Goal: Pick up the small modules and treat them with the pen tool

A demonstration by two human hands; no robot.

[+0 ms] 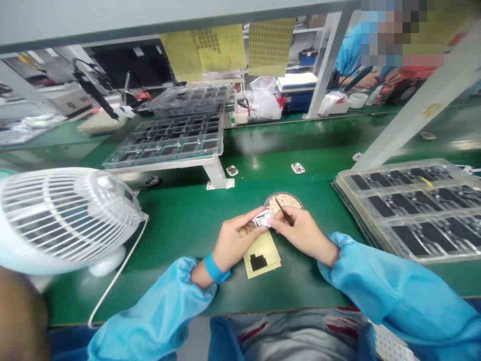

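My left hand pinches a small white device casing between thumb and fingers, above the green bench. My right hand is closed around dark tweezers, which slant up and to the left, and its thumb and fingertip also touch the casing's right edge. What lies inside the casing is too small to make out. Just behind the hands stands a round dish of small beige pieces. Below them, a yellow sheet with a black patch lies on the bench, partly covered by my left hand.
A white fan stands at left, its cord trailing over the bench edge. Stacked clear trays of dark parts sit at right, more trays on a raised shelf. Small casings lie behind. A co-worker's hands show far right.
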